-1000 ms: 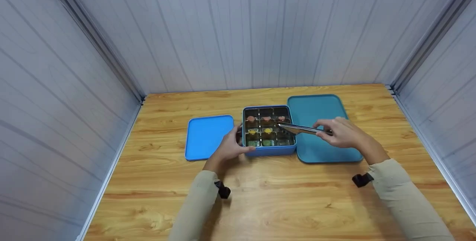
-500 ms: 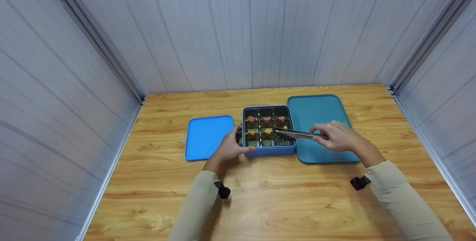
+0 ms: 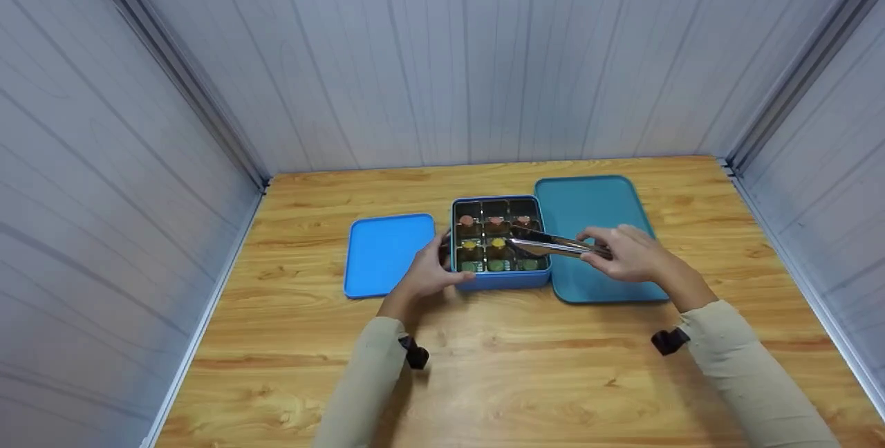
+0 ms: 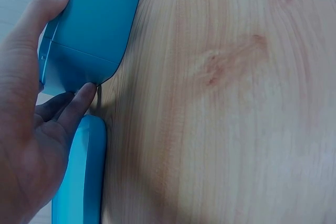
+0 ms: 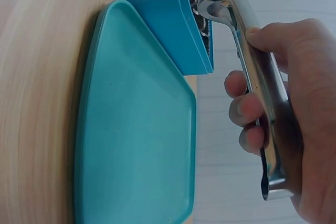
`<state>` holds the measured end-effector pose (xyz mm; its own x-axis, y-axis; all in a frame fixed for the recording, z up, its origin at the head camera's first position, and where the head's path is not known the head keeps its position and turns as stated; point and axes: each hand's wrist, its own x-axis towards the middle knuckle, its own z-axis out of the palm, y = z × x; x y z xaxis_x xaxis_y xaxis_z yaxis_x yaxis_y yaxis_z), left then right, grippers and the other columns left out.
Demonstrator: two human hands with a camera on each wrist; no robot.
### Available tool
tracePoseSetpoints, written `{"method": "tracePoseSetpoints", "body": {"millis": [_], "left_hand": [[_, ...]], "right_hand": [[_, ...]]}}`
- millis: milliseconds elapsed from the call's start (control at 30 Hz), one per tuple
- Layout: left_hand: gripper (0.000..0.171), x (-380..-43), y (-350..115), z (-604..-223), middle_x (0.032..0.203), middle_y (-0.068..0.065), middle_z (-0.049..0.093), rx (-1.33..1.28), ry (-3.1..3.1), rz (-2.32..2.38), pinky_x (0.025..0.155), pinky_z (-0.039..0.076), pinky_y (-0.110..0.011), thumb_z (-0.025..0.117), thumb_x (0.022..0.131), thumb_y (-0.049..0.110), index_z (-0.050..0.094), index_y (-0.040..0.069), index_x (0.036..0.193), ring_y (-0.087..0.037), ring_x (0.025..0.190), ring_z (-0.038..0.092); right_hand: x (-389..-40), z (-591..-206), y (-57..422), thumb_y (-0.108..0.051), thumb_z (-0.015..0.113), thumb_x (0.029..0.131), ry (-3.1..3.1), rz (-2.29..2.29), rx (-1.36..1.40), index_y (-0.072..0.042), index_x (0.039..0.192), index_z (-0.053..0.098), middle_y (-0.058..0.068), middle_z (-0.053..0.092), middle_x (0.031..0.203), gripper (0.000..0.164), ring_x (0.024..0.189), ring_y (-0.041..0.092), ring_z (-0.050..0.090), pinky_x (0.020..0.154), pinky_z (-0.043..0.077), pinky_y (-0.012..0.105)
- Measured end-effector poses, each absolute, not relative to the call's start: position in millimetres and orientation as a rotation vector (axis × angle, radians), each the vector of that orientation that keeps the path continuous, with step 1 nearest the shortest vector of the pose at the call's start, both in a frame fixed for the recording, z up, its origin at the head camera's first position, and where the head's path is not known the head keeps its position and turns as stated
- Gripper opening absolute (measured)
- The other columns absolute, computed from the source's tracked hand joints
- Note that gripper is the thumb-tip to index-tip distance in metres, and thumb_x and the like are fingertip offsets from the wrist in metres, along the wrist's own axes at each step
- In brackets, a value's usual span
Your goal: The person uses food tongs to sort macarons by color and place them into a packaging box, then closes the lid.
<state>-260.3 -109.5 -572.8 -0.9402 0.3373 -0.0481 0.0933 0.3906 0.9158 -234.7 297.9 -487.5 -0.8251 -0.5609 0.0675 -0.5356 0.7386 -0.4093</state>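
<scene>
A blue box (image 3: 501, 281) holds a dark insert divided into small compartments, with red pieces (image 3: 495, 221), yellow pieces (image 3: 498, 244) and green pieces (image 3: 497, 265) in rows. My left hand (image 3: 430, 269) holds its front left corner, thumb at the front rim and fingers along the left side. From the right, my right hand (image 3: 630, 253) grips metal tongs (image 5: 270, 90) between thumb and fingers. The tongs' arms are spread, and their spoon-like and fork-like tips reach over the right side of the box. They partly hide the right middle compartment.
A teal tray (image 3: 588, 206) adjoins the box's right side, under my right hand. To the left lies a flat bright blue lid (image 3: 387, 254), close to my left hand. Pale panel walls (image 3: 429, 54) enclose the wooden table (image 3: 525, 365) behind and at both sides.
The tongs shifted left and toward me, then their arms spread apart. A yellow piece showed by the tips half a second ago; the tongs cover that spot now. My left hand stays put.
</scene>
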Motion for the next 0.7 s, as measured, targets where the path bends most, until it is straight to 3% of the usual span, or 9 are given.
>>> {"method": "tracePoseSetpoints", "body": {"millis": [333,700], "left_hand": [[0.113,-260.5,-110.3,-573.3,0.166,-0.02,0.058,0.367,2.437,1.572,0.129,0.048,-0.055,0.098,0.088,0.025,0.031,0.007,0.177,-0.037,0.152,0.059],[0.115,-260.8,-111.8,-574.6,0.166,-0.019,0.058,0.373,2.458,1.529,0.13,0.048,-0.055,0.098,0.089,0.03,0.029,0.007,0.178,-0.036,0.152,0.059]], "right_hand": [[-229.5,-502.0,286.9,-0.027,0.073,0.111,2.992,-0.723,-0.807,-0.005,0.139,0.073,-0.005,0.049,0.059,0.036,0.048,0.001,0.028,0.052,0.024,0.024],[-224.1,-512.0,276.9,-0.023,0.076,0.107,3.136,-0.785,-0.641,-0.004,0.139,0.073,-0.002,0.053,0.062,0.038,0.052,0.007,0.038,0.051,0.029,0.025]]}}
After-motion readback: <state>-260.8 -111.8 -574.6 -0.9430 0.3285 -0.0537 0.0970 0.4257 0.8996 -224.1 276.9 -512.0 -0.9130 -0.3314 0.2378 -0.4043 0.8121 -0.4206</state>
